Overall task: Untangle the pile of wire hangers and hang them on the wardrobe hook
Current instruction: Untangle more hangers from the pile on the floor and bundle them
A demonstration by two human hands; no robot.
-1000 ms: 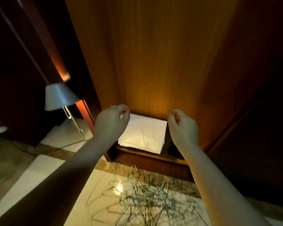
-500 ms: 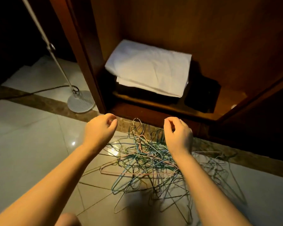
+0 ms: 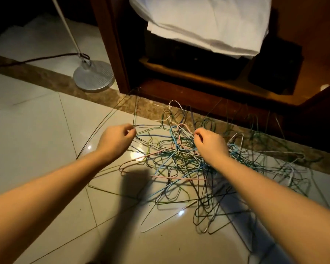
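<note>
Many wire hangers (image 3: pixel 179 161), green, blue, pink and white, lie tangled on the tiled floor (image 3: pixel 36 121) at centre and right of the frame, just below the open wardrobe (image 3: pixel 111 44). The left hand (image 3: pixel 115 142) is curled, fingertips together, at the pile's left edge by a green hanger's corner. The right hand (image 3: pixel 211 145), likewise curled, is over the pile's middle, but I cannot tell whether either hand actually pinches a wire.
</note>
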